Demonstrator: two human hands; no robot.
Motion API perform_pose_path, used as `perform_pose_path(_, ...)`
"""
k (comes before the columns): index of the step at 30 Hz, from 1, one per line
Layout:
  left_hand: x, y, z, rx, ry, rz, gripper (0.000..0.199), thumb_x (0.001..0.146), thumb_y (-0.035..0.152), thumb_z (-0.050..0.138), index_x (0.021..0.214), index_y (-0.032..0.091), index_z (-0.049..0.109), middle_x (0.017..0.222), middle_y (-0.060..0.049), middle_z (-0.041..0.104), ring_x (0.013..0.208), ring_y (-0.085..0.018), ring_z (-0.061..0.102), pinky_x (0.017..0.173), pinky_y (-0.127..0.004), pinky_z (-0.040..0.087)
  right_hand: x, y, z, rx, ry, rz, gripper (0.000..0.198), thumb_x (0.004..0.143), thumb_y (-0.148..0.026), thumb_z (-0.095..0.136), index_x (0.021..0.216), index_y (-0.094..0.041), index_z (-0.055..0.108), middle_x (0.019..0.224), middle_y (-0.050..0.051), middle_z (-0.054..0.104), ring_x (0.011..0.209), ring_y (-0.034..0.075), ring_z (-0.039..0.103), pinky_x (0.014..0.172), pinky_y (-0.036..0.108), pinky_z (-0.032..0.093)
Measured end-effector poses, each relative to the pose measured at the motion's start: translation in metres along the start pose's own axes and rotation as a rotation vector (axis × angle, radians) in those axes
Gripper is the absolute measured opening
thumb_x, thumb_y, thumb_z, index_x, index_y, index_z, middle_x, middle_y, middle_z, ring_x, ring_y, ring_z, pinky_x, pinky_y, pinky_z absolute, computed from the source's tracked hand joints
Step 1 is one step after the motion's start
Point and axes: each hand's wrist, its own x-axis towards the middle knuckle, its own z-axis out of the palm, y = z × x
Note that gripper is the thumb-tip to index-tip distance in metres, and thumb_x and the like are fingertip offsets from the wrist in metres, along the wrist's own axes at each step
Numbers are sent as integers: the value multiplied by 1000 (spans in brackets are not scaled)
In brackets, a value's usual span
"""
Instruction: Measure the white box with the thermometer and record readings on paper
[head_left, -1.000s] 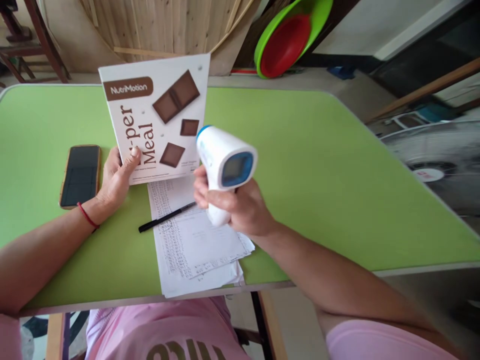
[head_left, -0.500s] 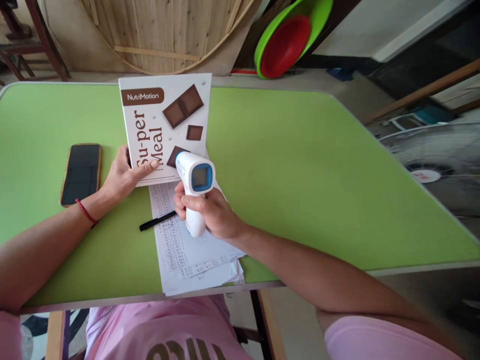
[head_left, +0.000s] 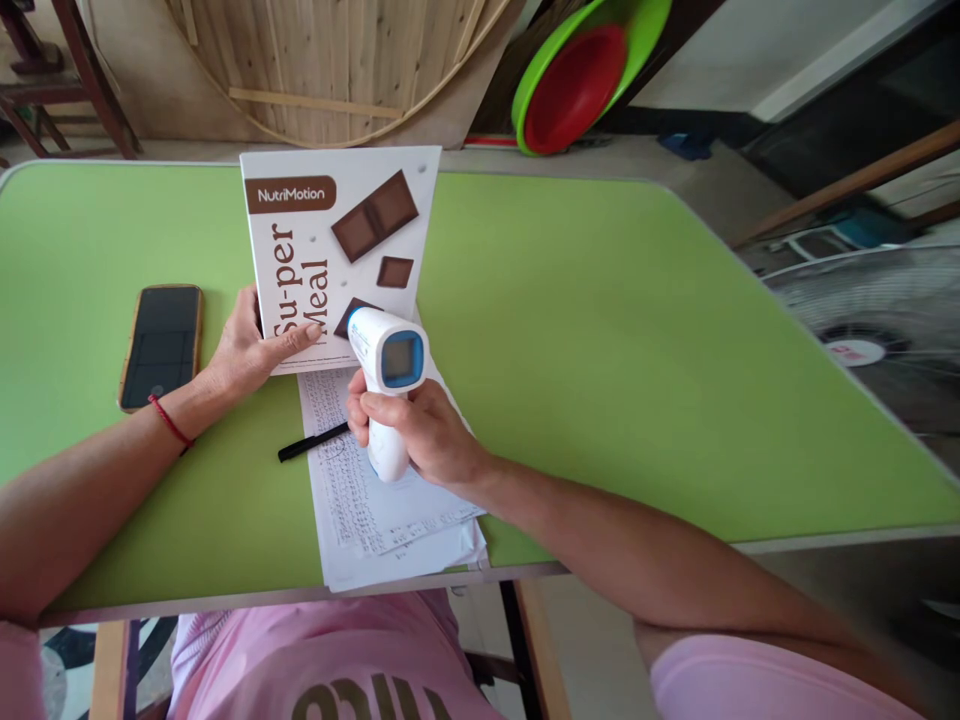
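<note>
A white box (head_left: 300, 225) printed with "NutriMotion Su-per Meal" and chocolate pieces is held up by my left hand (head_left: 251, 340), thumb across its lower front and the other fingers hidden behind. My right hand (head_left: 431, 430) is wrapped around the handle of a white and blue infrared thermometer (head_left: 379, 345). Its nose overlaps the lower right of the box in view; I cannot tell if they touch. The small screen faces me, with no readable figures. Below lie handwritten paper sheets (head_left: 397, 515) and a black pen (head_left: 311, 442), whose right end is hidden by my right hand.
A phone (head_left: 161, 345) in a tan case lies left of my left hand on the green table (head_left: 637, 350). Beyond the far edge are a round wooden tabletop (head_left: 337, 60) and green and red basins (head_left: 574, 90). A fan (head_left: 855, 340) stands at the right.
The box has turned slightly, its right side swinging to the right so its front shows wider. The thermometer has shifted very slightly left and down. Both hands keep their grip.
</note>
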Motion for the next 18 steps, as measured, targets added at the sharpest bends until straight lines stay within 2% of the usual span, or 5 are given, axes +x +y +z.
perform_pose_path(7,1,-4,-1,4,0,29,53,70,49,88,107,19,64,102,-9,74,90,-28,70,77,-44,60,0,-2,0,-47,-17,-11,23,86,-41,62,75,-22,54,62,-4,56,56,11,51,56,28,43)
perform_pose_path(18,3,-12,-3,-32,1,43,59,66,47,91,109,20,61,104,-9,72,98,-31,69,84,-48,59,0,-2,1,-89,-11,-34,25,87,-43,61,74,-23,54,62,-3,57,57,12,52,55,29,43)
